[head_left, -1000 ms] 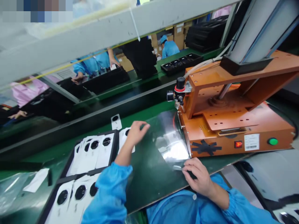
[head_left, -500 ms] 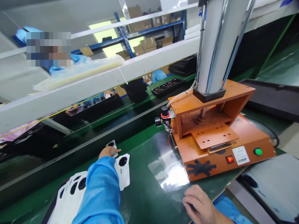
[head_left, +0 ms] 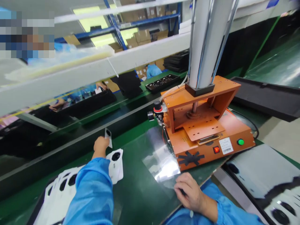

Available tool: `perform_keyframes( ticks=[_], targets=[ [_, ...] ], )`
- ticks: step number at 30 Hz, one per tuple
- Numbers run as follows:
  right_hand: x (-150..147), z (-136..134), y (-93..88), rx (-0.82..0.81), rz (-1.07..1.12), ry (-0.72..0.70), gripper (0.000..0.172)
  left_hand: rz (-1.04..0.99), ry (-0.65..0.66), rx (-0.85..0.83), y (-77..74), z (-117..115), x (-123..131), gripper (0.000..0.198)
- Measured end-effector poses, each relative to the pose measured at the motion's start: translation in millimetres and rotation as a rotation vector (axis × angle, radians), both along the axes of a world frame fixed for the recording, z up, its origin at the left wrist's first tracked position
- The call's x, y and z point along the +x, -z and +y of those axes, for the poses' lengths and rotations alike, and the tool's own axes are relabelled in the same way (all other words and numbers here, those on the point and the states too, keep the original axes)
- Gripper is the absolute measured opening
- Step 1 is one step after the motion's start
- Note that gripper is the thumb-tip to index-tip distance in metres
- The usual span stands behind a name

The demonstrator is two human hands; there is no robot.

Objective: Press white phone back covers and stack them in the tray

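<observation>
At 5 o'clock the right hand (head_left: 188, 192) lies curled on the near edge of a clear film (head_left: 161, 156), whether pinching anything cannot be told; at 8 o'clock a black tray (head_left: 37, 207) carries overlapping white pieces (head_left: 58, 193); at 4 o'clock another tray (head_left: 225, 170) holds a pale sheet; at 11 o'clock the left hand (head_left: 100, 146) grasps a small white part (head_left: 108, 135) raised off the green bench (head_left: 136, 200); an edge-only grip probably keeps it clean; an orange press (head_left: 211, 140) stands at 1 o'clock.
</observation>
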State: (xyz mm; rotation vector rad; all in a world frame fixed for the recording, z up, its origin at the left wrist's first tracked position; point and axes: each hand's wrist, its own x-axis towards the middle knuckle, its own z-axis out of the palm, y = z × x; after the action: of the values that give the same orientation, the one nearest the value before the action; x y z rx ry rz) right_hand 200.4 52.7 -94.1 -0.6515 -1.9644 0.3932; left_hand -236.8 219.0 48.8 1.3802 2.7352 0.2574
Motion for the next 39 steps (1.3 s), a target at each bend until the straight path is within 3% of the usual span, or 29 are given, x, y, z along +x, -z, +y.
perform_keyframes(
  ticks=[2, 4, 6, 8, 11, 14, 16, 18, 21, 25, 27, 33, 39],
  targets=[
    [1, 2, -1.6, -0.002, 0.012, 0.001, 0.023, -0.012, -0.052, 0.041, 3.9, -11, 17, 0.045],
    [2, 4, -5.6, -0.022, 0.031, 0.005, 0.021, -0.014, -0.043, 0.094, 9.6, -38, 40, 0.053],
    [2, 5, -12.3, -0.056, 0.058, -0.002, 0.019, -0.046, 0.046, 0.164, 18.5, -84, 71, 0.058],
    [0, 4, -21.6, -0.090, 0.088, -0.030, 0.017, -0.189, 0.210, 0.303, 33.5, -144, 109, 0.046],
    [-10, 2, -37.9, -0.214, 0.115, -0.100, 0.012, -0.425, 0.157, 0.330, 68.2, -230, 169, 0.039],
    [-31, 6, -50.5, -0.502, 0.101, -0.183, 0.004, -0.541, 0.138, 0.350, 101.0, -281, 218, 0.040],
    [-49, 14, -53.4, -0.725, 0.075, -0.235, 0.004, -0.514, 0.184, 0.285, 110.5, -293, 239, 0.048],
    [-66, 24, -52.0, -0.887, 0.059, -0.251, 0.006, -0.413, 0.212, 0.157, 110.0, -296, 246, 0.063],
    [-82, 41, -47.8, -0.958, 0.027, -0.209, 0.007, -0.186, 0.236, 0.093, 106.6, -299, 237, 0.076],
    [-90, 58, -47.9, -0.905, -0.046, -0.180, 0.006, 0.004, 0.485, 0.265, 119.6, -306, 225, 0.062],
    [-93, 62, -50.4, -0.851, -0.104, -0.183, 0.008, 0.039, 0.546, 0.294, 128.5, -307, 226, 0.054],
    [-110, 57, -57.0, -0.636, -0.407, -0.156, 0.009, 0.094, 0.499, 0.362, 138.3, -302, 235, 0.057],
    [-120, 48, -54.1, -0.577, -0.590, -0.192, 0.013, 0.106, 0.507, 0.395, 140.7, -303, 231, 0.061]
  ],
)
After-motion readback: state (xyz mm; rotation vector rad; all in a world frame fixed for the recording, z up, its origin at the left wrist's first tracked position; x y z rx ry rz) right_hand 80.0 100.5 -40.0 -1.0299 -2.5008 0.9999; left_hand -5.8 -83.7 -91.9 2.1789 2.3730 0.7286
